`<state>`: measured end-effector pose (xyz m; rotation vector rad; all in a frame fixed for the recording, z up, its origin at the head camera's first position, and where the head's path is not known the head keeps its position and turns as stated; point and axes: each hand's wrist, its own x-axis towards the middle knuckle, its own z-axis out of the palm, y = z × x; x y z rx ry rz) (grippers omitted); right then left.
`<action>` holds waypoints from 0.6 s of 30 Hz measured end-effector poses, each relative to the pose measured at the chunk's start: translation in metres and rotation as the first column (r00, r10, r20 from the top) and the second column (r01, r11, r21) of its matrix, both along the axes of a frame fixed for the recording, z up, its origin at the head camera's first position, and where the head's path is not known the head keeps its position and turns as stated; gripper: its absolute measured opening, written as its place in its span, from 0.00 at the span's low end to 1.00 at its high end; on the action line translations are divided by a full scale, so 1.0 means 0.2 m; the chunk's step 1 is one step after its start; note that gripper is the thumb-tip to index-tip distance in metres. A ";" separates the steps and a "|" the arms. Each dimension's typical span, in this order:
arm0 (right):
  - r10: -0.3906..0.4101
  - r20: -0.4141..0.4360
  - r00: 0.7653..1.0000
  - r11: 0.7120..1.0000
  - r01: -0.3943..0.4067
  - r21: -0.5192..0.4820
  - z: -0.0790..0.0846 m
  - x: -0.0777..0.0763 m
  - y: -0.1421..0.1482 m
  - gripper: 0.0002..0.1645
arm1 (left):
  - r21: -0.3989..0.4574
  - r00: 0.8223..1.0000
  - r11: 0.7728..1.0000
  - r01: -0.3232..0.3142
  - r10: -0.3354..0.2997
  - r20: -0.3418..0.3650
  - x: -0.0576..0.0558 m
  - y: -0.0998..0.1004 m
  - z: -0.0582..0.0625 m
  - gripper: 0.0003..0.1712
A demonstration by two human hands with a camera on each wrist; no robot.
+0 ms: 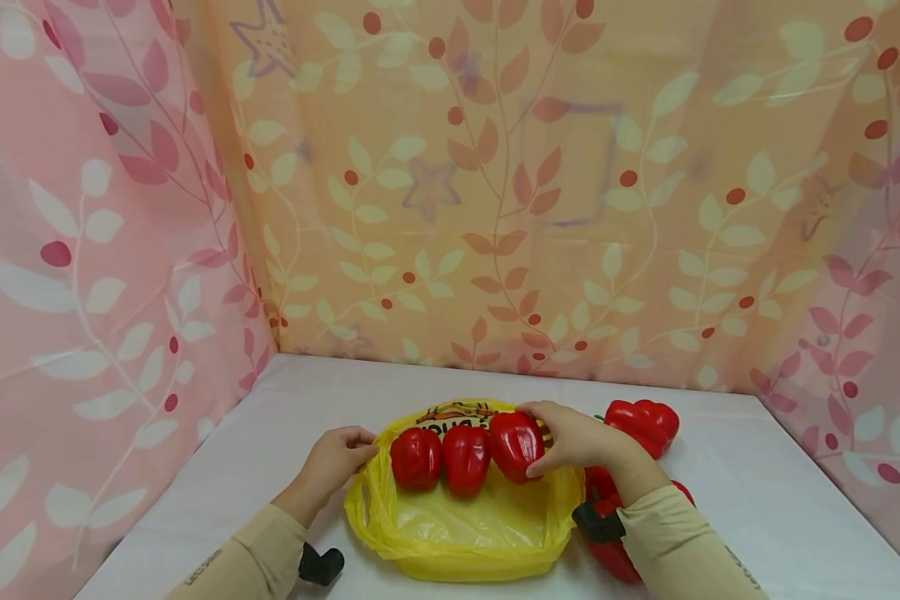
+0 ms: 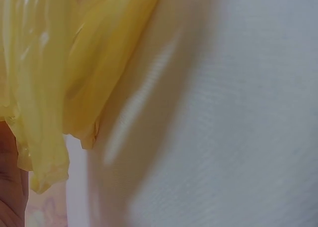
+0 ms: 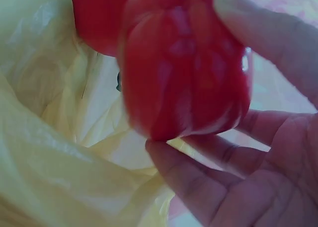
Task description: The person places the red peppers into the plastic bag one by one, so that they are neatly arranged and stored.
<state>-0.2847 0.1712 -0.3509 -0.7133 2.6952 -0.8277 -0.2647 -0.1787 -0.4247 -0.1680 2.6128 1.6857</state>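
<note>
My right hand (image 1: 581,437) grips a glossy red bell pepper (image 1: 516,450) over the right part of an open yellow plastic bag (image 1: 480,562). In the right wrist view, thumb and fingers are spread around that pepper, with the yellow film below it. Two more red bell peppers, a left one (image 1: 416,460) and a middle one (image 1: 467,461), lie side by side in the bag toward its back. At the bag's left rim, my left hand (image 1: 333,462) pinches the film with its fingertips. Only a sliver of this hand shows in the left wrist view, beside hanging yellow folds (image 2: 44,88).
On the white table (image 1: 765,500), right of the bag, lie more red peppers: one at the back (image 1: 645,423) and others nearer (image 1: 618,560), partly hidden by my right forearm. A flowered curtain (image 1: 495,292) stands behind the table and along both sides.
</note>
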 end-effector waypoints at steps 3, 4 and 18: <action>-0.025 -0.017 1.000 0.998 0.025 0.053 0.00 0.01 -0.01 0.51 | -0.007 1.000 1.000 -0.001 0.001 0.000 0.00 0.00 0.00 0.06; -0.031 -0.020 0.999 0.997 0.032 0.067 0.00 0.01 -0.02 0.50 | -0.009 1.000 1.000 -0.002 0.002 -0.001 0.00 0.00 0.00 0.06; -0.060 0.021 0.998 0.993 0.058 0.105 -0.02 0.00 -0.04 0.50 | -0.004 1.000 1.000 0.000 0.000 -0.016 -0.01 0.00 -0.02 0.05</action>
